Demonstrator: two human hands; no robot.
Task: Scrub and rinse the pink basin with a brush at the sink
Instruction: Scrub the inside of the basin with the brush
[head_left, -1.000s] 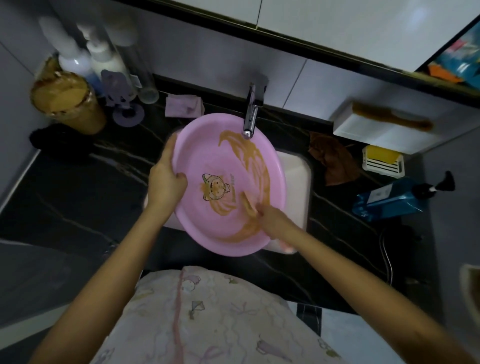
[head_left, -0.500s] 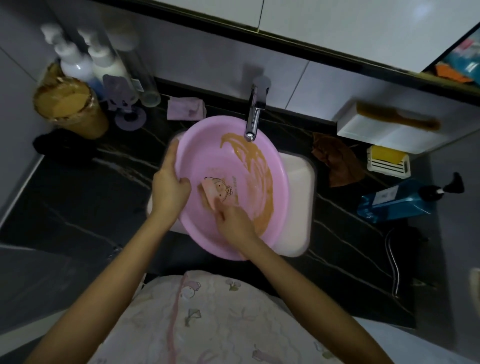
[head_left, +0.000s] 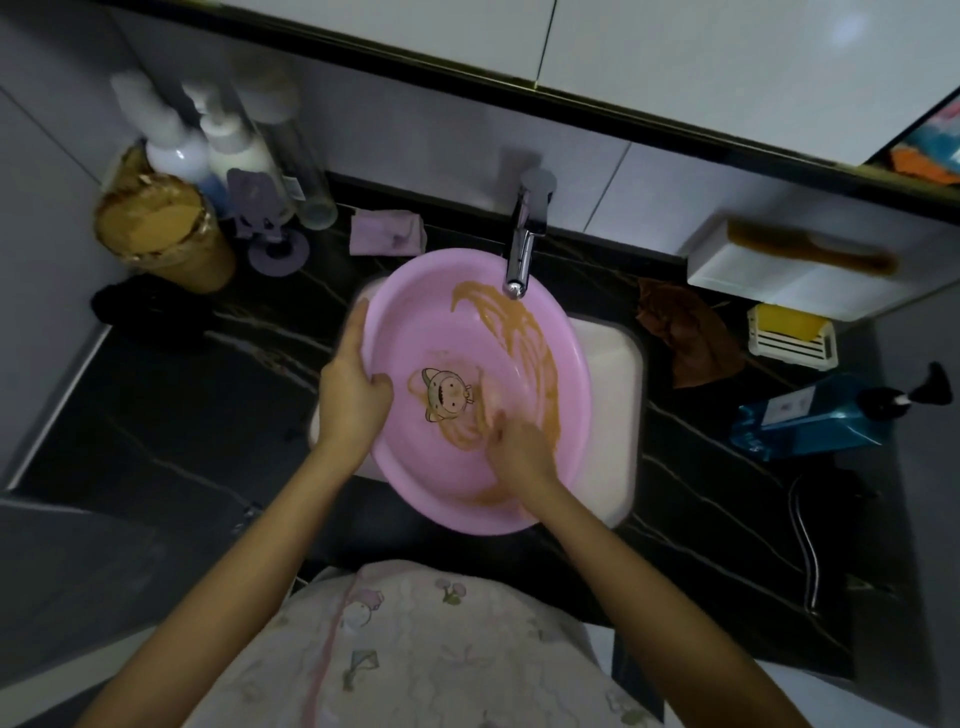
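The pink basin (head_left: 415, 322) rests tilted over the white sink (head_left: 613, 374), under the chrome faucet (head_left: 524, 239). Brown smears (head_left: 524, 332) streak its right inner side and ring the cartoon print (head_left: 447, 397) on its bottom. My left hand (head_left: 353, 384) grips the basin's left rim, thumb inside. My right hand (head_left: 519, 441) is inside the basin at the lower right, blurred by motion, fingers pressed on a small pale pink brush (head_left: 488, 402) against the bottom. No water shows at the spout.
On the black counter, pump bottles (head_left: 208, 150), a brown-topped jar (head_left: 156, 228) and a purple cloth (head_left: 384, 234) stand at the back left. To the right are a brown rag (head_left: 685, 338), a yellow soap dish (head_left: 789, 332) and a blue pump bottle (head_left: 821, 415).
My right hand swept from the basin's lower right to the cartoon print and back to the lower right, spreading the brown smear. My left hand kept its hold on the rim.
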